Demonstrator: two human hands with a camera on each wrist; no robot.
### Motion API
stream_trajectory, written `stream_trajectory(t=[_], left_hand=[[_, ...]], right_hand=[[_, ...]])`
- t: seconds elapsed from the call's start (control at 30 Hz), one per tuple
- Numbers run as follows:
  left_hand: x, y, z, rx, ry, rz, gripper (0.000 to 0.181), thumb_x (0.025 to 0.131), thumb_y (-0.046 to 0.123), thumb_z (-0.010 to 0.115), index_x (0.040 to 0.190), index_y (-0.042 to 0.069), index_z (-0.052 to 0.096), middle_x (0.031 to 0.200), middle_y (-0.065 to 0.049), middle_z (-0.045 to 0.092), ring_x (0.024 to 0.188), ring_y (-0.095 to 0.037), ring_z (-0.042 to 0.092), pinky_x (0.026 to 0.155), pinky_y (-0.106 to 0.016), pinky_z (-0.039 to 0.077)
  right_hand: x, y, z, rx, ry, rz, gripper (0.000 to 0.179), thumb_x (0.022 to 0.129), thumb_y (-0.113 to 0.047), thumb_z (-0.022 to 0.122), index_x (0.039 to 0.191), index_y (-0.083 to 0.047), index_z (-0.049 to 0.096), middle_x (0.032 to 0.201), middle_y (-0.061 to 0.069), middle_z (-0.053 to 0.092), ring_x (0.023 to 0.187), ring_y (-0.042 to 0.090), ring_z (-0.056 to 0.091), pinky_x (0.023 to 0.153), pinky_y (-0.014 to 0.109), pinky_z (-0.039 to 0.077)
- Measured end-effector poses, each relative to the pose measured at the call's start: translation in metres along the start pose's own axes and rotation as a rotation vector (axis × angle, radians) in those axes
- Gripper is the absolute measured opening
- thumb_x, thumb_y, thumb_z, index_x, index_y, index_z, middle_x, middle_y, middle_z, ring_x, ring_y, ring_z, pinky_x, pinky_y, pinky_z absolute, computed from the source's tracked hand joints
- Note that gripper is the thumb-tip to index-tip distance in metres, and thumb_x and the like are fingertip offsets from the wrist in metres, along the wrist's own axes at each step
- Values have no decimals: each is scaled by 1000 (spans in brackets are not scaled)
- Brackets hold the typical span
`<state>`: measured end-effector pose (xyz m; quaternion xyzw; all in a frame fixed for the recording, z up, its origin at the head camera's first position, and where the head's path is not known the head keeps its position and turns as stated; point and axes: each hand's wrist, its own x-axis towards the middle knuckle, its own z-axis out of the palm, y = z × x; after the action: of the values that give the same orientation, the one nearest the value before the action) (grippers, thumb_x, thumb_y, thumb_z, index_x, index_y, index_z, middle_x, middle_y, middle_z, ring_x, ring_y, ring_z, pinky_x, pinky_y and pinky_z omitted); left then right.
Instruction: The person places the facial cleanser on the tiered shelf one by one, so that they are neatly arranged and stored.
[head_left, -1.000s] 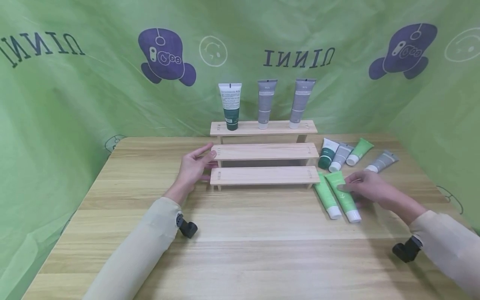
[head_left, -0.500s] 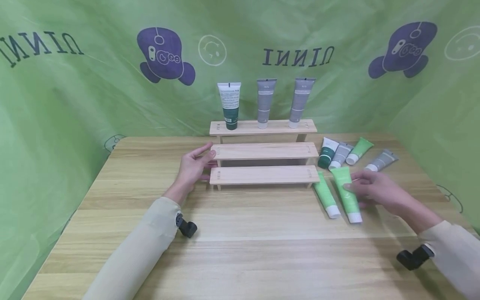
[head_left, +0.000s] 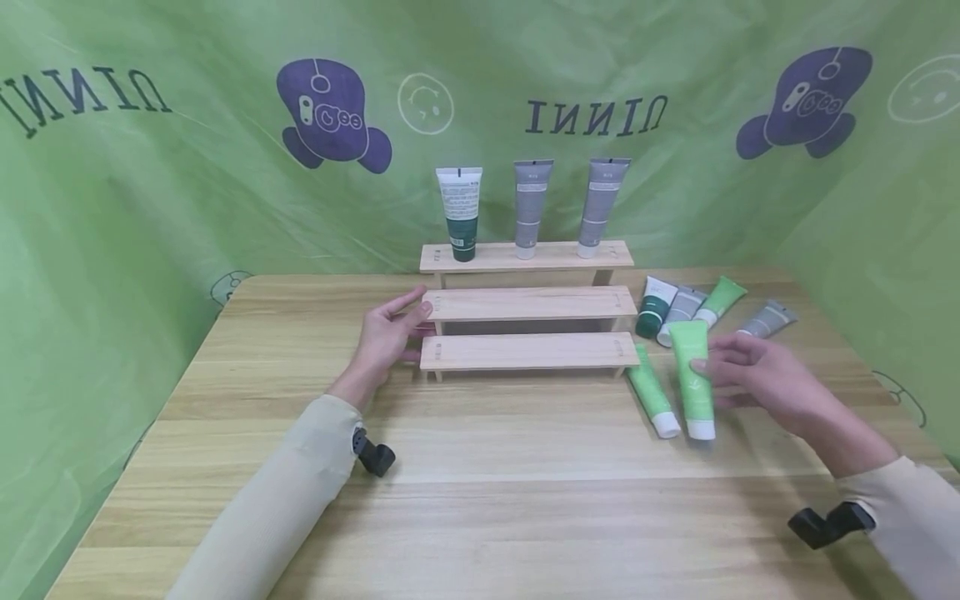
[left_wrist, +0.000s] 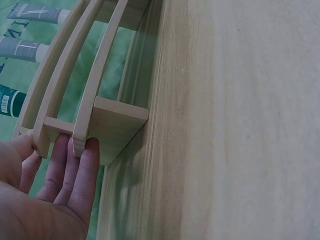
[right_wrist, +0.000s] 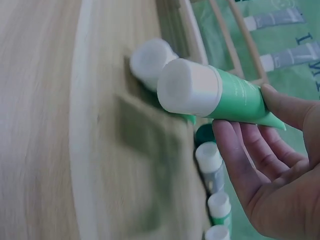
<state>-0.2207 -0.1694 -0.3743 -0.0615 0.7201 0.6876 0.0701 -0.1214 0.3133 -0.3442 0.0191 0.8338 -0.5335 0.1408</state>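
In my right hand (head_left: 768, 379) a light green squeeze tube (head_left: 692, 379) with a white cap is pinched between thumb and fingers. The right wrist view shows this tube (right_wrist: 240, 97) lifted off the table, its cap clear of the wood. My left hand (head_left: 384, 337) holds the left end of a three-tier wooden stand (head_left: 528, 352), thumb at the middle board and fingers by the lower one. On the top tier stand a white-and-dark-green tube (head_left: 461, 208) and two grey tubes (head_left: 531, 204), all cap down. Another light green tube (head_left: 651, 392) lies beside the stand's right end.
Right of the stand lie a white-and-green tube (head_left: 655, 307), a grey tube (head_left: 682, 315), a small green tube (head_left: 722, 298) and another grey tube (head_left: 768, 318). A printed green cloth (head_left: 480, 50) hangs behind the wooden table (head_left: 480, 517).
My right hand has raised the light green tube from the table and turned it more upright, away from the tube lying beside it. The left hand stays at the stand.
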Motion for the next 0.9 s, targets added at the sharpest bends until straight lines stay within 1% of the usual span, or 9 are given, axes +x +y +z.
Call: stream_trajectory(t=[0.07, 0.13, 0.2, 0.3, 0.37, 0.53, 0.63, 0.73, 0.9], left_hand=[[0, 0, 0, 1, -2, 1, 51, 95, 33, 71, 144, 28, 56, 129, -13, 66, 96, -24, 71, 72, -45, 64], [0, 0, 0, 4, 0, 2, 52, 96, 33, 71, 145, 27, 55, 129, -13, 66, 96, -24, 71, 72, -45, 64], [0, 0, 0, 4, 2, 1, 51, 96, 33, 71, 145, 27, 55, 129, -13, 66, 97, -24, 70, 72, -45, 64], [-1, 1, 1, 9, 5, -9, 50, 96, 33, 71, 143, 28, 56, 129, -12, 67, 98, -25, 70, 73, -45, 64], [-1, 1, 1, 6, 8, -17, 50, 96, 32, 71, 143, 29, 57, 128, -13, 67, 98, -25, 70, 74, -44, 64], [-1, 1, 1, 4, 9, -17, 51, 96, 32, 70, 144, 28, 56, 130, -13, 66, 99, -25, 69, 74, -45, 64], [0, 1, 1, 12, 7, -6, 51, 96, 33, 70, 144, 28, 55, 130, -13, 66, 98, -25, 70, 73, -45, 64], [0, 1, 1, 21, 7, 0, 52, 95, 34, 71, 144, 29, 55, 131, -12, 65, 98, -24, 70, 73, -45, 64], [0, 1, 0, 27, 11, -1, 52, 95, 34, 71, 145, 28, 55, 130, -13, 65, 99, -25, 70, 74, -46, 64]], right_hand=[[-1, -5, 3, 14, 14, -7, 60, 100, -23, 66, 140, 9, 35, 115, 6, 67, 93, 18, 69, 82, 40, 63], [-1, -10, 7, 24, 24, -19, 58, 99, -23, 67, 138, 8, 37, 112, 2, 66, 94, 17, 69, 83, 40, 63], [-1, -15, 11, 26, 32, -28, 60, 99, -24, 67, 139, 8, 36, 114, 4, 66, 94, 16, 69, 83, 40, 63], [0, -22, 17, 25, 36, -38, 66, 98, -27, 68, 143, 8, 34, 121, 9, 62, 96, 14, 69, 84, 39, 62], [2, -26, 21, 33, 36, -44, 66, 98, -27, 68, 143, 7, 34, 121, 10, 62, 97, 13, 68, 85, 39, 62], [7, -35, 30, 59, 43, -84, 52, 98, -26, 68, 133, 2, 41, 110, 0, 64, 98, 9, 66, 84, 37, 62], [11, -41, 36, 89, 45, -104, 46, 98, -24, 68, 130, -1, 44, 105, -3, 65, 97, 8, 66, 84, 36, 62], [15, -48, 42, 127, 43, -114, 42, 98, -21, 69, 126, -2, 46, 104, -3, 63, 97, 8, 65, 84, 36, 62], [23, -62, 55, 180, 54, -143, 40, 96, -18, 71, 123, 0, 49, 108, 1, 63, 98, 9, 67, 85, 38, 62]])
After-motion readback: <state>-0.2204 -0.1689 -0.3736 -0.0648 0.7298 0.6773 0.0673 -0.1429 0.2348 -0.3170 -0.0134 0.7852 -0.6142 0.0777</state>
